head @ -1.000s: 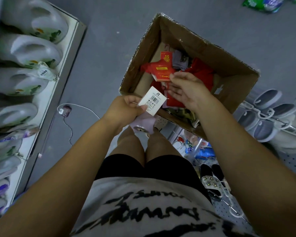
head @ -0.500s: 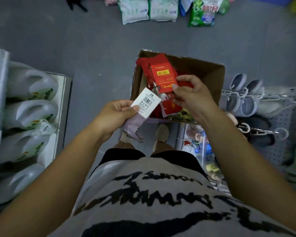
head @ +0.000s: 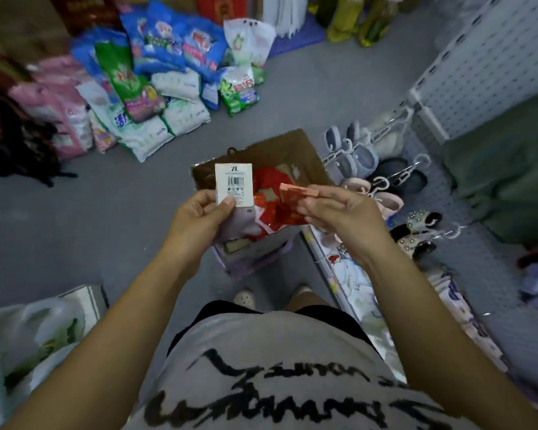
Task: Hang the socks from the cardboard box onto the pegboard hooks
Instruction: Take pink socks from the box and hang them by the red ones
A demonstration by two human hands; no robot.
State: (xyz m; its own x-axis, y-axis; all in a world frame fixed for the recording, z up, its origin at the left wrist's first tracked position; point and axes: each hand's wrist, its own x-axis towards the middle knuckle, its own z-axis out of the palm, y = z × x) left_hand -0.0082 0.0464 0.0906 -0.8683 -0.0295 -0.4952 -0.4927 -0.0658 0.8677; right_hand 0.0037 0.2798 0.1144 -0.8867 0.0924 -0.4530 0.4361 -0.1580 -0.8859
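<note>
So the big change from a second ago: the right hand [head: 342, 209] isn't rummaging in the brown cardboard box [head: 280, 147] anymore. It's come up out of it with a red pair of socks on a red-orange card [head: 289, 206], thumb and fingers pinched on the card's top edge. Half a second back that pack was only just being lifted off the pile, and now it's clear of the box rim.

The left hand [head: 199, 214] hasn't changed, thumb clamped on the white barcode card of the pale lilac pair of socks [head: 234, 184], held upright right next to the red pair.

The view has also swung up. The white perforated pegboard [head: 485, 66] is now in sight off to the right, with grey and pink slippers on white plastic hangers [head: 354, 153] lower down, and a heap of colourful detergent bags [head: 168, 88] on the grey floor.

My read is the picking part is done for this round, one pair in each hand, and more red packs left in the box. Hanging comes next, but I can't spot a free hook from here.
</note>
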